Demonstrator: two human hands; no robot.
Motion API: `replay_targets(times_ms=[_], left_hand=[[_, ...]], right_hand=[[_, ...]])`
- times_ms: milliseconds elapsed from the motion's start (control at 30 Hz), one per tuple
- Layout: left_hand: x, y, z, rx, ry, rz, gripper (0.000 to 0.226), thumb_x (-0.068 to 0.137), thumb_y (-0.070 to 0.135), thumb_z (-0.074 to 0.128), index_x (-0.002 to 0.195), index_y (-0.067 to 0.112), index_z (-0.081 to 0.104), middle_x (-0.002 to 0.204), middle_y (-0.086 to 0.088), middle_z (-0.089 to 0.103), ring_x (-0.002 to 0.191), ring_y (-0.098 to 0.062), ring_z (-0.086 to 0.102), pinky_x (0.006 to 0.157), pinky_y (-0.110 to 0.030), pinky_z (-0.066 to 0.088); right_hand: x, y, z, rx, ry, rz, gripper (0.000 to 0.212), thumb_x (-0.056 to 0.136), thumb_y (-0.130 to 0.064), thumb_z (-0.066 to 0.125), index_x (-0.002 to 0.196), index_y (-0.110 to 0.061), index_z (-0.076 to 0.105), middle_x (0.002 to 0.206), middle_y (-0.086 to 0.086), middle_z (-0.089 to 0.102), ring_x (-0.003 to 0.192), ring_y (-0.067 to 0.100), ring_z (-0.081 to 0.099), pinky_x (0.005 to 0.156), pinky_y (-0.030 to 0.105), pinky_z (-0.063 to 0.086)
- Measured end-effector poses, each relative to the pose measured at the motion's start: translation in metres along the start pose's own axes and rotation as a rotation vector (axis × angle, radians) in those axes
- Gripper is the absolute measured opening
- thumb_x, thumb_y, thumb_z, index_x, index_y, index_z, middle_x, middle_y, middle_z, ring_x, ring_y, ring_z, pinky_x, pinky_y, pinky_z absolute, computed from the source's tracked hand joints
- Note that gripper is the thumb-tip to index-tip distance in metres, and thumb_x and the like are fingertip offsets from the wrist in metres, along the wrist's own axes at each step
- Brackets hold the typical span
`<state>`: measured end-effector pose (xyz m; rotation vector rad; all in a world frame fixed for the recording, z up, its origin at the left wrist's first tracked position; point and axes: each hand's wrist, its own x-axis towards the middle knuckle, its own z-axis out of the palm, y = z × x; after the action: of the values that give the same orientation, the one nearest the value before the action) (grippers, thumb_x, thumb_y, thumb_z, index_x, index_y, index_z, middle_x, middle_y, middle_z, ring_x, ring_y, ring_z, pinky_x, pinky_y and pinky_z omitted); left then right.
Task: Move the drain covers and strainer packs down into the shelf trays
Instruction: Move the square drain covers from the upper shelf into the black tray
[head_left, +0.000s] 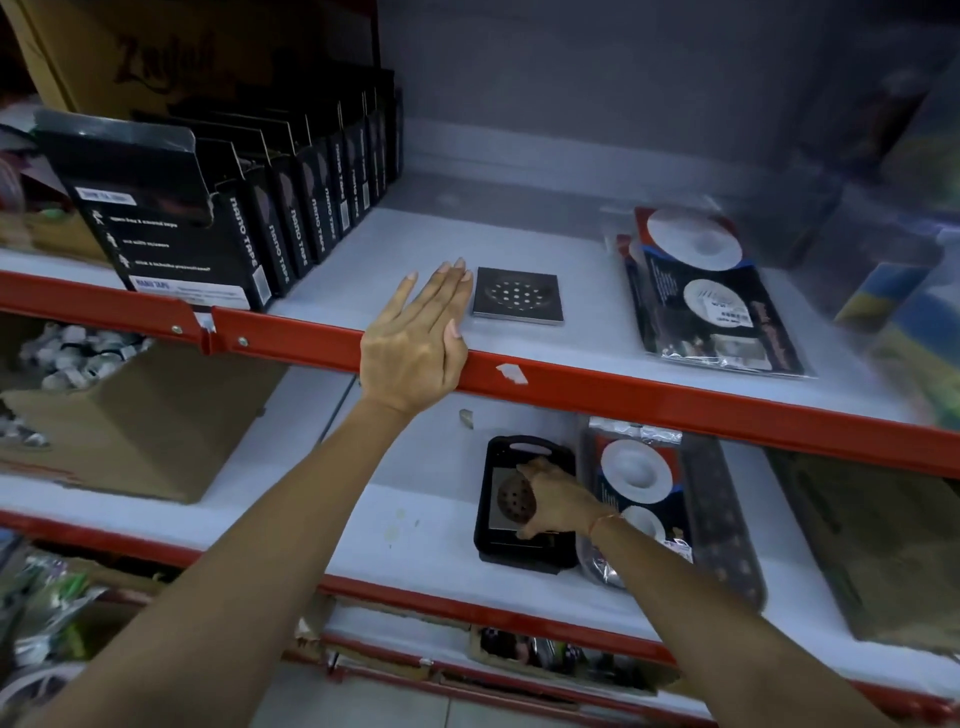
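L hand (415, 345): flat n open on upper shelf edge, just beside square drain cover (517, 296)
R hand (558, 501): gripping 2nd drain cover (511, 501) in black tray (485, 519), lower shelf
strainer packs (706, 291): upper shelf, right

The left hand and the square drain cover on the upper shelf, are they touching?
Cannot tell. In the head view the left hand lies flat with its fingertips right beside the square drain cover; any gap at its left edge is too thin to make out.

A single head-worn wide-angle view looks forward and down, close to the red-edged upper shelf (597, 387) crossing mid-frame. Both forearms enter from the bottom edge; the lower shelf (415, 530) fills the lower half.
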<state>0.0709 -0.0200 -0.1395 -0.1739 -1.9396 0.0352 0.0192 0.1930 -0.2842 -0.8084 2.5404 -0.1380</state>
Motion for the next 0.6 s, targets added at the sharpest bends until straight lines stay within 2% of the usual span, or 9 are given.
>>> replay_targets(times_ms=[133,300,467,600], left_hand=[[-0.001,0.000,0.001,0.005,0.008,0.018,0.047,0.095,0.014,0.028,0.129,0.001,0.059,0.133,-0.011,0.059,0.127,-0.019,0.053,0.107,-0.041,0.042],[-0.001,0.000,0.001,0.011,-0.004,0.024,0.048,0.096,0.015,0.027,0.130,0.002,0.058,0.133,-0.011,0.058,0.127,-0.019,0.053,0.107,-0.041,0.042],[0.000,0.001,0.000,-0.009,0.000,0.014,0.046,0.096,0.014,0.029,0.129,0.003,0.059,0.133,-0.011,0.059,0.126,-0.019,0.054,0.108,-0.040,0.041],[0.001,0.002,-0.003,-0.010,-0.019,0.000,0.046,0.096,0.013,0.029,0.129,0.003,0.059,0.132,-0.010,0.060,0.125,-0.019,0.056,0.108,-0.040,0.042]], right_hand=[[0.019,0.007,0.009,-0.030,-0.058,0.008,0.096,0.068,-0.040,0.081,0.146,-0.011,0.031,0.146,0.013,0.035,0.131,0.029,0.038,0.107,0.038,0.037],[0.018,0.008,0.012,-0.042,-0.077,-0.023,0.082,0.080,-0.033,0.074,0.147,-0.016,0.032,0.153,0.012,0.031,0.136,0.030,0.035,0.111,0.035,0.032],[-0.018,-0.008,-0.015,0.046,0.031,-0.122,0.064,0.084,-0.036,0.068,0.139,-0.012,0.047,0.146,0.009,0.045,0.129,0.027,0.046,0.107,0.036,0.038],[-0.066,-0.031,-0.055,0.141,0.170,-0.258,0.050,0.085,-0.039,0.067,0.128,-0.015,0.060,0.134,0.000,0.059,0.118,0.015,0.058,0.102,0.025,0.043]])
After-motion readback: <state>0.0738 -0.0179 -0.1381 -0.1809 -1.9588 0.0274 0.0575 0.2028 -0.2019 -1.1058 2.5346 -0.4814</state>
